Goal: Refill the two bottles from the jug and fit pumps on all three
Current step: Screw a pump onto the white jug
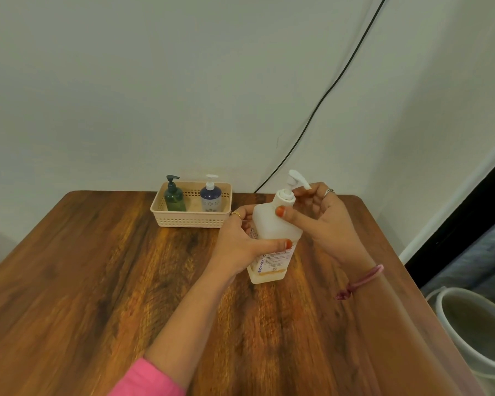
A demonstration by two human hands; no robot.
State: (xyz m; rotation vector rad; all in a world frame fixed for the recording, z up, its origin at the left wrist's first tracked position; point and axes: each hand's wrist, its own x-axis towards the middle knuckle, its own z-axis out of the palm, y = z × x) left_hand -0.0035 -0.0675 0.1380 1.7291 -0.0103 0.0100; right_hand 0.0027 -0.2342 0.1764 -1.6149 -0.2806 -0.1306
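Observation:
A translucent white jug with a printed label stands on the wooden table, a thin layer of orange liquid at its bottom. My left hand grips its body. A white pump sits in its neck. My right hand has its thumb on the jug's shoulder and its fingertips at the pump's nozzle. In a beige basket at the back stand a dark green bottle with a dark pump and a blue bottle with a white pump.
A black cable runs down the wall to the table's back edge. A white bucket stands on the floor past the table's right edge. The basket is just left of the jug.

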